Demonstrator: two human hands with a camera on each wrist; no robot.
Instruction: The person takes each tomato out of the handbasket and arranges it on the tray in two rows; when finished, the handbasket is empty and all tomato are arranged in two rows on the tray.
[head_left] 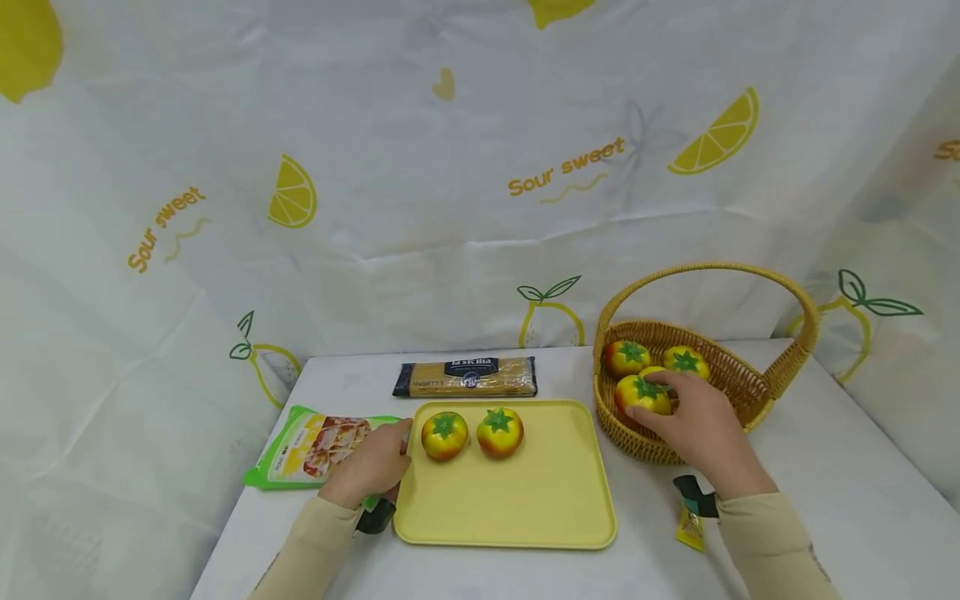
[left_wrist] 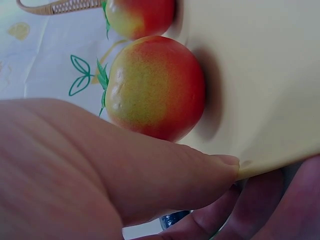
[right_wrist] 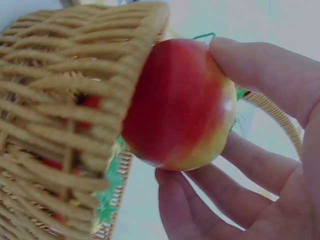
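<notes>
My right hand holds a red-and-yellow tomato between thumb and fingers, right at the near rim of the wicker basket. Inside the basket lie more tomatoes, one of them mostly hidden behind the held one. With the thumb on top and fingers underneath, my left hand pinches the left edge of the pale yellow tray. Two tomatoes sit side by side at the tray's upper left: one tomato close to the left thumb, the other tomato just right of it.
Behind the tray lies a pack of spaghetti. A green-edged food packet is left of the tray, partly behind my left hand. A small yellow sachet lies near my right wrist. The basket's tall handle arches over it; a lemon-print cloth hangs behind.
</notes>
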